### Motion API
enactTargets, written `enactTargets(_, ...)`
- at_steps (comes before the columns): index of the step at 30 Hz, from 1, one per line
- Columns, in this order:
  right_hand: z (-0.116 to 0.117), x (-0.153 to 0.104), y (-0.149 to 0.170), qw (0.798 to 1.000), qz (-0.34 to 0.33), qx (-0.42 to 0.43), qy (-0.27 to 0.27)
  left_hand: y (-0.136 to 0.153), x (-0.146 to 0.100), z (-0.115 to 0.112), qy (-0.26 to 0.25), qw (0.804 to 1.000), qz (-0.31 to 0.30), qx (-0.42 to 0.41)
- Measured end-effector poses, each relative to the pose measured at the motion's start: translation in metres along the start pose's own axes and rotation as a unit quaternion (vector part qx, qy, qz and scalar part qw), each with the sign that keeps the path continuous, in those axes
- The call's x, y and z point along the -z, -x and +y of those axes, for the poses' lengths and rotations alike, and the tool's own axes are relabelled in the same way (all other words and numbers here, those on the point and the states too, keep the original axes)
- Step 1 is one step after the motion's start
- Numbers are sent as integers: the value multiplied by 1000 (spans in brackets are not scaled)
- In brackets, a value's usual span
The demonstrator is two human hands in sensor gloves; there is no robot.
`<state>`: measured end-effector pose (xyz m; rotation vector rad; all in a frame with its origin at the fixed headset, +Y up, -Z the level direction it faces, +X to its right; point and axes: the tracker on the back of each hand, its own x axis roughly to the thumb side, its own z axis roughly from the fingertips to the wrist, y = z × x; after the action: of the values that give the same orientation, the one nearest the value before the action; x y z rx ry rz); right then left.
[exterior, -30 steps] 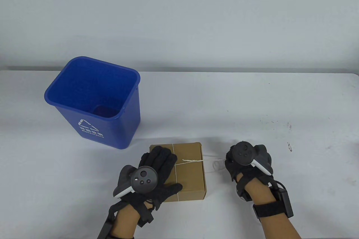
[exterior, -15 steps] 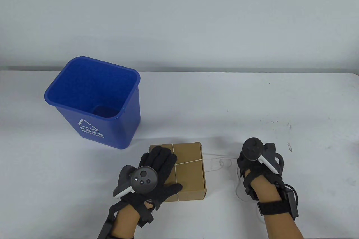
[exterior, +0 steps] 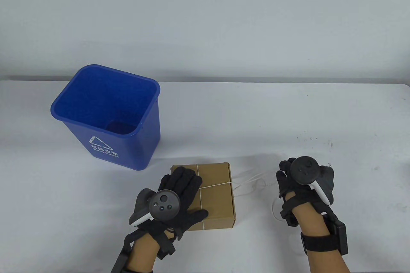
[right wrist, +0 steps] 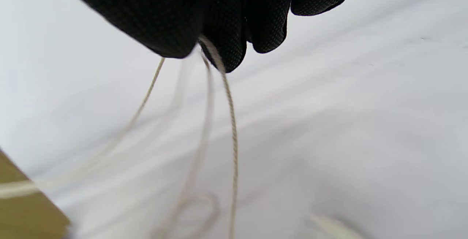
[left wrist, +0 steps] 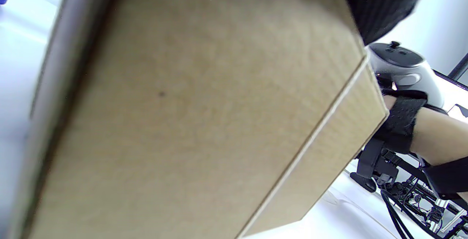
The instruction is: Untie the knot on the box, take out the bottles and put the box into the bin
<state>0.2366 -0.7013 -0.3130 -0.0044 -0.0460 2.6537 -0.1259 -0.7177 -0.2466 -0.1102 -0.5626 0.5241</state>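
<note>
Now box [exterior: 217, 196] lies under left hand [exterior: 179, 194].

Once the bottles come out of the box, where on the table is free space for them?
Bare table lies behind the cardboard box, right of the blue recycling bin, up to the far edge. Also bare: the front left, below the bin. Crowded: right of the box, where the right hand pinches the loose string.

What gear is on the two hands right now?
Both the left hand and right hand wear black textured gloves. A dark grey round tracker with a white strip sits on the back of each. Black straps wrap each wrist, the right one carries a black box, and thin black cables run along it.
</note>
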Motion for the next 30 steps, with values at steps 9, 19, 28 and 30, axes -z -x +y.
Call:
enactTargets(9,8,-26,-51,984,-163,67,-19,0,0,0,2,1000,1,0)
enactTargets(19,57,-35,-97,945,-287,105,-115,-1,3,3,-6,1000,9,8)
enactTargets(28,70,-35,-96,942,-284,87,-158,-6,5,16,-71,996,44,21)
enactTargets(30,71,-36,-97,942,-283,83,-159,-7,7,19,-78,995,60,21)
